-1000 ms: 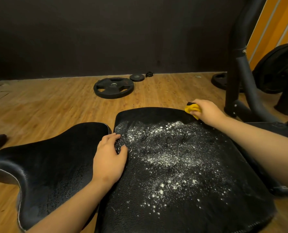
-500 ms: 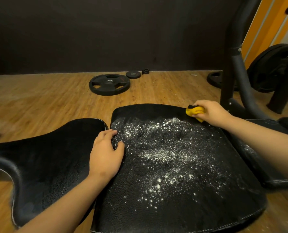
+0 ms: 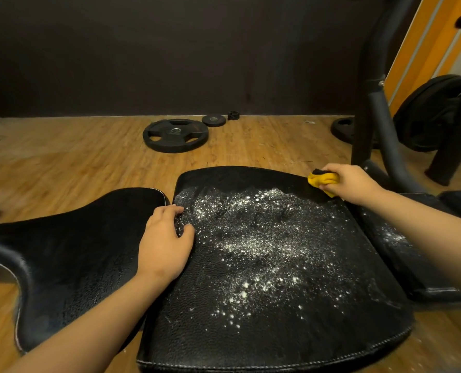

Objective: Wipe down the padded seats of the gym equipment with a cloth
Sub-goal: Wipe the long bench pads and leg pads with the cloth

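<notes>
R hand (image 3: 351, 184) is curled tight round a bunched yellow cloth (image 3: 323, 180), pressing it on the far R corner of the big black padded seat (image 3: 264, 305). White powder (image 3: 253, 238) is scattered over most of that seat's top, thickest thru the middle and along a ragged line just nearer than the far edge; the strip beyond the line looks dark and clean. L hand (image 3: 164, 235) lies on the seat's L edge, fingers loosely bent, thumb out on the powdered surface, gripping nothing. A 2nd black pad (image 3: 70, 251) w/ a curved, saddle-like shape sits just L of the seat, nearly touching it at the far corner. On the R, a narrower black pad (image 3: 393, 243) runs beside the seat w/ some powder on it too. Behind, a weight plate (image 3: 175, 135) lies flat on the wood floor (image 3: 49, 157), a smaller plate (image 3: 213, 120) past it near the dark wall. A dark machine frame (image 3: 372, 103) stands at far R, more plates (image 3: 428, 111) racked behind it.
</notes>
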`<act>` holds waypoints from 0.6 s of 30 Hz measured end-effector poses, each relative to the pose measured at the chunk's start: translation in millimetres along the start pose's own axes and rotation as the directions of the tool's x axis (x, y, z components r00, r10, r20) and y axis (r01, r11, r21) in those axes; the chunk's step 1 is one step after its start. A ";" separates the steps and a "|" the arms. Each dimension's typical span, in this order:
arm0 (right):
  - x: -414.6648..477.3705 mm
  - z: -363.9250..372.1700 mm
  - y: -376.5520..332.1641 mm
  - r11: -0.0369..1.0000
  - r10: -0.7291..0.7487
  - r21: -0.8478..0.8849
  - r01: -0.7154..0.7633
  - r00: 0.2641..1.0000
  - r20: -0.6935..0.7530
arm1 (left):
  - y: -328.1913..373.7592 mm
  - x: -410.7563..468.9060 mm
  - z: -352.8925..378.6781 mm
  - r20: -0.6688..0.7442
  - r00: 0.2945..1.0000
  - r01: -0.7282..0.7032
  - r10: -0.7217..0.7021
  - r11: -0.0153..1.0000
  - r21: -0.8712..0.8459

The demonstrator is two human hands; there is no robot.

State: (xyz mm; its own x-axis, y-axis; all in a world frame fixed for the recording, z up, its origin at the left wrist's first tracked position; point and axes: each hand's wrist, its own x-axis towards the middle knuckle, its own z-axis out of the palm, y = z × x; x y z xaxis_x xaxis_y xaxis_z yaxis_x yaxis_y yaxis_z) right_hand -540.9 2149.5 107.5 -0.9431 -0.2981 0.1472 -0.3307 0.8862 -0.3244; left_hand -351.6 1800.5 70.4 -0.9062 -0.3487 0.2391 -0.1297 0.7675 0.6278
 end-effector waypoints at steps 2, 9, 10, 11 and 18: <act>-10.7 -4.9 0.3 1.000 -0.021 0.018 0.020 0.998 0.060 | -0.3 0.7 0.9 0.009 1.000 -0.008 0.008 1.000 0.018; -43.6 -17.6 -4.0 0.999 -0.051 0.017 0.049 0.978 0.203 | 7.8 -3.8 -8.0 0.083 0.996 -0.038 0.038 0.999 -0.009; -45.8 -19.2 -3.6 0.999 -0.052 0.016 0.050 0.975 0.216 | 10.6 -7.4 -11.3 0.087 0.994 -0.064 0.064 0.998 -0.007; -47.9 -20.2 -3.3 0.998 -0.057 0.012 0.056 0.972 0.229 | 13.1 -13.1 -14.8 0.093 0.991 -0.098 0.098 0.995 0.000; -39.0 -12.0 2.4 0.990 -0.083 -0.097 0.104 0.976 0.202 | 11.1 -80.7 -26.9 0.165 0.960 -0.235 0.228 0.972 0.022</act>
State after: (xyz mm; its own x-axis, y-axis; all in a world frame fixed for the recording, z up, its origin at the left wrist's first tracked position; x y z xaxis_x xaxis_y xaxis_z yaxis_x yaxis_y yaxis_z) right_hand -504.4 2167.5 112.2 -0.8999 -0.4357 -0.0181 -0.4220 0.8807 -0.2152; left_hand -269.1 1822.7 78.0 -0.9655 -0.0708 0.2507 0.0781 0.8395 0.5377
